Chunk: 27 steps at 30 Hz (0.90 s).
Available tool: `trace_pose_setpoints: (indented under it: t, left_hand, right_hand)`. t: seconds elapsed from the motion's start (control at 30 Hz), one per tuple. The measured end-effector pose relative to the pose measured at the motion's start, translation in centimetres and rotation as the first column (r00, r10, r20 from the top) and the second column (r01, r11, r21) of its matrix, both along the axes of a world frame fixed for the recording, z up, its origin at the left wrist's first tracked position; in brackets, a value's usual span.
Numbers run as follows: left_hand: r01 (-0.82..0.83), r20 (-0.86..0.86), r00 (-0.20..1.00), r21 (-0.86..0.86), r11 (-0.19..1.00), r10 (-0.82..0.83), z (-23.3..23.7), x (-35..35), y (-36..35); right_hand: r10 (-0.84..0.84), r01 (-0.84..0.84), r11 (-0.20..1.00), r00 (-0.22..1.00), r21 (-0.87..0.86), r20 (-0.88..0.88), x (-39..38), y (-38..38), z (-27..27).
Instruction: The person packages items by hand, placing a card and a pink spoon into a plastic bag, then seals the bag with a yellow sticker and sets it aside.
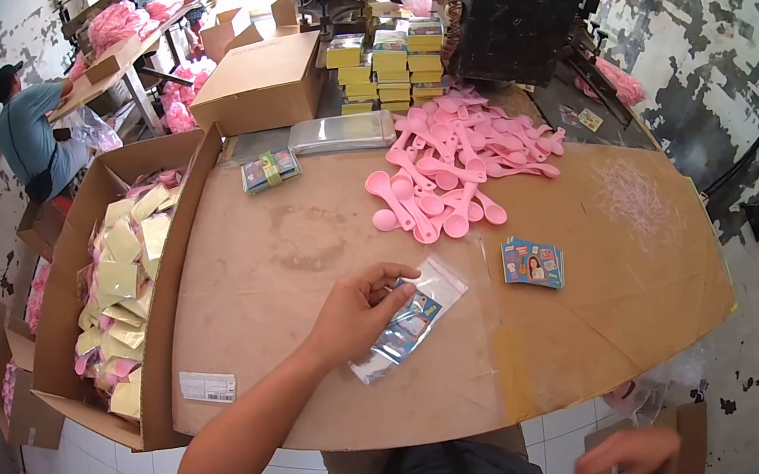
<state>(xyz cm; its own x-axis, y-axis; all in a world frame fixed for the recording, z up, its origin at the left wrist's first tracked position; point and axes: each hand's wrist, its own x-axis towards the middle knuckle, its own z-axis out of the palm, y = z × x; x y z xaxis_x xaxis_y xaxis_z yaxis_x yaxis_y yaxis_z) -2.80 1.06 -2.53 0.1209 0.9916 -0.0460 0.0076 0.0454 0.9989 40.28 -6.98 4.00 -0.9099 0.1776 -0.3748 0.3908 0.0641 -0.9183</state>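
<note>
My left hand [366, 305] rests over a clear plastic zip bag [444, 283], thumb and fingers closed on its upper part. Through the film shows a small blue printed card [406, 329]. Low at the right, beyond the table's front edge, my right hand [627, 462] hangs with bent, somewhat blurred fingers near an open cardboard box [689, 446]. To the right of the bag lies a short stack of blue printed cards [534, 264]. Behind it spreads a heap of pink plastic measuring spoons [448, 164].
A long carton [212, 180] of packed bags stands left of the cardboard-covered table [299, 241]. Farther back are a banded card bundle [270, 170], clear bags [341, 133], stacked yellow-edged packs [389, 63], a closed box [261, 80] and a black machine [517, 10]. Another person [41, 129] works at back left.
</note>
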Motion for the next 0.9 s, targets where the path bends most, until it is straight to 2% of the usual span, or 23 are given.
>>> trace_pose_setpoints:
  t: [0.03,0.1,0.13,0.17,0.2,0.23,0.27,0.33,0.4,0.5,0.6,0.7,0.8,0.9]
  left_hand:
    - [-0.002,-0.040,0.999,0.031,1.000,0.004,-0.1,-0.1,0.1]
    - [-0.015,0.001,1.000,0.015,1.000,0.015,-0.1,0.0,0.0]
    - [-0.022,0.017,1.000,0.009,1.000,0.021,0.0,-0.1,0.1]
    - [-0.024,0.054,0.998,0.011,1.000,0.023,-0.2,-0.1,0.2]
    - [-0.026,0.091,0.996,0.010,1.000,0.025,-0.5,-0.2,0.3]
    - [-0.027,0.129,0.991,0.007,1.000,0.026,-0.8,-0.3,0.3]
    - [-0.035,0.130,0.991,0.016,0.999,0.032,-1.0,-0.4,0.3]
    - [-0.054,0.135,0.990,0.039,0.998,0.048,-1.2,-0.7,0.6]
    - [-0.059,0.143,0.988,0.039,0.997,0.052,-1.3,-0.9,0.7]
    - [-0.061,0.155,0.986,0.027,0.998,0.056,-1.5,-1.2,0.8]
    - [-0.066,0.146,0.987,0.013,0.998,0.064,-1.3,-1.5,0.9]
    - [-0.073,0.169,0.983,0.013,0.997,0.070,-1.1,-1.3,0.9]
    - [-0.079,0.171,0.983,0.024,0.997,0.073,-1.2,-1.0,0.8]
    - [-0.083,0.149,0.986,0.028,0.996,0.078,-1.1,-1.0,0.8]
  right_hand:
    - [0.057,-0.054,0.998,0.995,0.040,-0.082,-0.6,0.9,2.0]
    - [-0.083,0.123,0.979,0.970,0.165,-0.227,-0.4,3.9,2.9]
    - [-0.280,0.321,0.897,0.945,0.304,-0.171,-2.4,5.3,3.9]
    - [-0.470,0.484,0.757,0.870,0.440,-0.147,-5.1,6.9,5.1]
    - [-0.410,0.483,0.528,0.865,0.698,-0.289,-7.4,10.1,4.1]
    - [-0.431,0.524,0.398,0.831,0.753,-0.351,-10.5,12.7,4.2]
    - [-0.440,0.496,0.329,0.833,0.804,-0.334,-12.1,16.1,3.1]
    - [-0.250,0.463,0.104,0.869,0.880,-0.428,-15.0,23.6,-0.7]
    - [-0.200,0.417,-0.005,0.890,0.909,-0.410,-17.6,29.0,-3.3]
    - [-0.353,0.227,0.038,0.914,0.973,-0.199,-20.5,32.0,-5.3]
    - [-0.352,0.256,-0.068,0.898,0.964,-0.264,-20.9,31.7,-6.3]
    - [-0.252,0.401,-0.145,0.869,0.905,-0.426,-19.8,30.5,-5.3]
    - [-0.285,0.413,0.102,0.884,0.905,-0.371,-18.9,26.5,-1.6]
    - [-0.270,0.452,0.566,0.892,0.690,-0.364,-18.4,21.0,0.2]
